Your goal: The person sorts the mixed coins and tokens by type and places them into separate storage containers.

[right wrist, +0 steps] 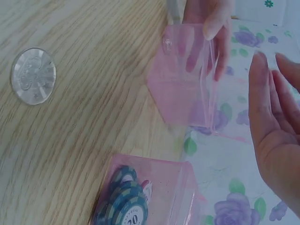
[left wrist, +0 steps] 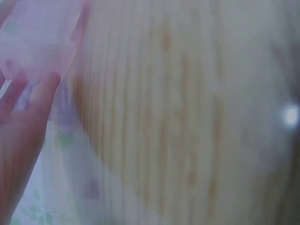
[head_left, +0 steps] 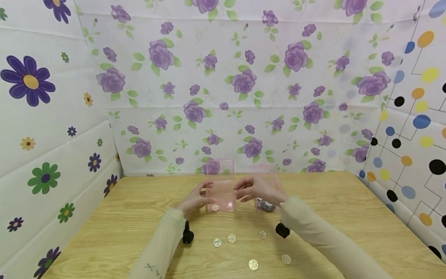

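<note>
Five loose silvery coins are scattered on the surface, roughly 4 to 6 o'clock from the left pink box, which the left hand is gripping at its 9 o'clock side. Another coin shows at that box's 7 o'clock corner, can't tell if it's inside tbh. The right hand hovers at 3 o'clock, fingers loosely bent, nothing visible in them, and just beside it there's a second pink box with chips in it.

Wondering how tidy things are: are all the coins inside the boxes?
No, five coins lie loose on the table.
</note>
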### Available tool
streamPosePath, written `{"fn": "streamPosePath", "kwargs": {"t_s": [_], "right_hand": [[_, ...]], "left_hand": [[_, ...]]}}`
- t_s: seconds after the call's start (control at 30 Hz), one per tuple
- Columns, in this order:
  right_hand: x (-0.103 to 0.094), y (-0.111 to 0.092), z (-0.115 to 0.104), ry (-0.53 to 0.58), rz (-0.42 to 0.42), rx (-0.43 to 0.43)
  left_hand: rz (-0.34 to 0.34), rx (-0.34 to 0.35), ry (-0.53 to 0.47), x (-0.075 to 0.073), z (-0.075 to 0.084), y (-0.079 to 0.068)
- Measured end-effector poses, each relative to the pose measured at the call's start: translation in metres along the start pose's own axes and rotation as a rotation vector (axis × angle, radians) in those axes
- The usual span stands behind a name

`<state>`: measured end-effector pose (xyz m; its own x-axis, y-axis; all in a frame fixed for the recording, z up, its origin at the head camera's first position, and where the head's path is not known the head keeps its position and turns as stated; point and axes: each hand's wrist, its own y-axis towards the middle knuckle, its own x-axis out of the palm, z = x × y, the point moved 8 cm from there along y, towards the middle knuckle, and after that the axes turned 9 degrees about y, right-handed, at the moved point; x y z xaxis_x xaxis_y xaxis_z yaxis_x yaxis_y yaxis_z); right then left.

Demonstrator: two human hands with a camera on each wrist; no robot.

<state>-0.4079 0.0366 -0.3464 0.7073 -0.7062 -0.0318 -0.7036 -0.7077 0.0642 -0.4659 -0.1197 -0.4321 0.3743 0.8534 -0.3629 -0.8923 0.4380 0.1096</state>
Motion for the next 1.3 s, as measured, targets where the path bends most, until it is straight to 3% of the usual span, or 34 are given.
{"fn": "streamPosePath", "kwargs": {"t_s": [0.3,0.67,1.3], "right_hand": [[0.008,-0.008,0.014,-0.1,-0.129,0.014],[0.009,-0.028,0.035,-0.106,-0.231,0.093],[-0.002,-0.049,0.057,-0.47,-0.287,0.041]], "left_hand": [[-0.008,0.021,0.011,0.001,-0.001,0.001],[0.008,0.042,0.028,-0.001,0.002,0.0],[0.002,0.005,0.039,0.0,0.005,-0.002]]}}
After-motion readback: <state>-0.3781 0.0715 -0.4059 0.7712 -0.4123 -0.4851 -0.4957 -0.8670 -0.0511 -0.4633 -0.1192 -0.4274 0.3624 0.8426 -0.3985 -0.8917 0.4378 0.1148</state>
